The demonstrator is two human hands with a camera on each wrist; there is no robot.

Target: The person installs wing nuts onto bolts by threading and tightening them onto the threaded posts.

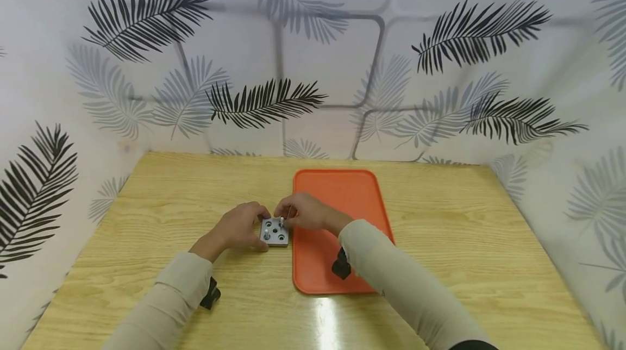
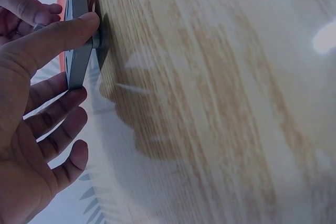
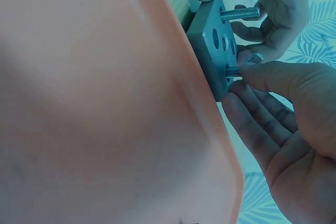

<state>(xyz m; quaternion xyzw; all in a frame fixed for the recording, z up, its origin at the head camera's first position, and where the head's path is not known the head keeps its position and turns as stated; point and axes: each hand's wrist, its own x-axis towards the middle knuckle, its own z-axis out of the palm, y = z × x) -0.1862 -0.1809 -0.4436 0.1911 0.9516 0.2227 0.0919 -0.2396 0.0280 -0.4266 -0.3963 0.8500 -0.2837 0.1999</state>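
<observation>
My left hand (image 1: 240,226) holds a small square grey metal plate (image 1: 270,241) by its edges, thumb on the near side and fingers on the far side. Several round holes show in its face. One threaded bolt (image 3: 241,13) stands up from the plate, away from the fingers. At a second bolt (image 3: 232,71), my right hand (image 1: 305,211) pinches with thumb and fingertips, partly covering the shaft. A thin shiny ring (image 3: 255,57) shows by the right thumb tip; what it belongs to I cannot tell. In the left wrist view, a bolt head (image 2: 96,40) projects under the plate.
An orange-red tray (image 1: 337,187) lies just right of the plate, under my right forearm. Both sit on a wood-grain table (image 1: 440,219). Behind the table rises a leaf-patterned backdrop (image 1: 323,67). Dark wrist mounts (image 1: 341,264) hang below the sleeves.
</observation>
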